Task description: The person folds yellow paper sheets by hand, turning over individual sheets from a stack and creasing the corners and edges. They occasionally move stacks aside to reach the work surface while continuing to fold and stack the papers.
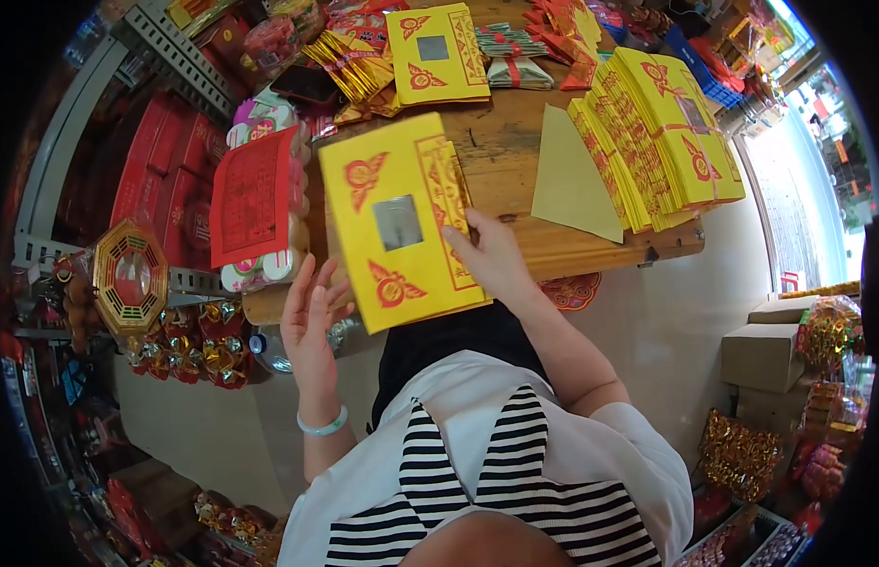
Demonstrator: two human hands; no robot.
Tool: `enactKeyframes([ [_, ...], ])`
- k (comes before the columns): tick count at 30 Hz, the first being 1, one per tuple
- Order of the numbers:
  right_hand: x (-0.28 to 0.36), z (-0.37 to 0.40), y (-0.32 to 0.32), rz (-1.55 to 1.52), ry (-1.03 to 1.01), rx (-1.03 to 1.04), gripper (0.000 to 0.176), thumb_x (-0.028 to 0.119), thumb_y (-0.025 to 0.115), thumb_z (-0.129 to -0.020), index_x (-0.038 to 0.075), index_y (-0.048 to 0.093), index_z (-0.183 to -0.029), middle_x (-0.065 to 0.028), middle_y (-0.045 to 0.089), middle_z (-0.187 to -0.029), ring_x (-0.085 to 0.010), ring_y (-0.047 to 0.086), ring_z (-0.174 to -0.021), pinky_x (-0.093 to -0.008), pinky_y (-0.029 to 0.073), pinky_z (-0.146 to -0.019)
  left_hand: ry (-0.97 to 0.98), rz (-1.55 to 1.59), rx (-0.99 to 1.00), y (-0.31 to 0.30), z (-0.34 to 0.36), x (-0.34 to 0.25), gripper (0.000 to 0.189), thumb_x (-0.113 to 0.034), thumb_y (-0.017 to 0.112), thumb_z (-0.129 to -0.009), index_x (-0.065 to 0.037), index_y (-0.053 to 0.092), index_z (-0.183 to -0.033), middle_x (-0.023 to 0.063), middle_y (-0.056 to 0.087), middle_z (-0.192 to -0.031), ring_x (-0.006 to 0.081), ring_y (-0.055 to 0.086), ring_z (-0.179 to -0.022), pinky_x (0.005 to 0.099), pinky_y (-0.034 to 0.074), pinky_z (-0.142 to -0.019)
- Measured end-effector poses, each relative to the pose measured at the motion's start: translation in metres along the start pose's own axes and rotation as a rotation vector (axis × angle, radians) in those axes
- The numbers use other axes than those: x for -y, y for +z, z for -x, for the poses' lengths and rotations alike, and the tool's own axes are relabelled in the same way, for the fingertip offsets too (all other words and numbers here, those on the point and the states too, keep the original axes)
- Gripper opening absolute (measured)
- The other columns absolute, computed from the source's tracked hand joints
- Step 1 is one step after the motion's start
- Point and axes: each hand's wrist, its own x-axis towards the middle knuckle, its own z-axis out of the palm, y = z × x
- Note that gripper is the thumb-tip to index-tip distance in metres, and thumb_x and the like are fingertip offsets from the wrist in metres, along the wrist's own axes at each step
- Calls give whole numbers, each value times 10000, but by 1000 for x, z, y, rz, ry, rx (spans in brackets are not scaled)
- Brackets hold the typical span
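In my right hand is a stack of yellow joss paper, gripped at its right edge with the thumb on top. Red winged prints and a silver square mark its top sheet, and the stack is tilted over the table's near edge. My left hand is beside the stack's left edge, its fingers apart and holding nothing; some fingertips are partly hidden near the paper. Beyond lies another yellow joss paper pile with the same print. A plain yellowish sheet lies to the right.
Tied joss paper bundles are piled at the wooden table's right end. A red printed sheet rests on wrapped goods at left. Gold-coloured bundles lie at the back. An octagonal mirror hangs by the left shelf; cardboard boxes stand right.
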Motion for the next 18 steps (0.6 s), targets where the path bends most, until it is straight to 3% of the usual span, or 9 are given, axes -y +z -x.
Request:
enactKeyframes([
  [6,19,8,-8,-12,27,-75,100,86,581,-948,-12,563,-944,-40,573,-771,-81,454,-607,-213,350,-524,-10,-80,34,-7,-6,16,324,-172,544,-1008,-37,552,-1302,97,608,-1255,165,631,-1032,267,516,-828],
  [11,48,16,1,-242,-84,136,124,105,599,-936,-17,578,-931,-73,574,-814,-98,463,-637,-233,381,-561,14,-76,27,-3,-11,21,322,-171,550,-1006,-37,552,-1299,93,591,-1282,162,611,-1069,274,508,-847],
  [16,17,-2,-2,30,-130,-123,155,145,626,-911,-6,596,-900,-106,584,-858,-167,505,-716,-283,424,-630,30,-84,20,-10,-10,22,319,-174,553,-1005,-35,555,-1293,89,593,-1268,160,606,-1074,273,501,-860],
  [18,-1,-7,-2,298,-182,-196,165,162,636,-893,0,606,-898,-116,592,-866,-217,515,-754,-320,435,-676,29,-105,15,-14,-10,25,307,-175,547,-1008,-41,564,-1284,90,600,-1265,154,614,-1060,266,501,-849],
])
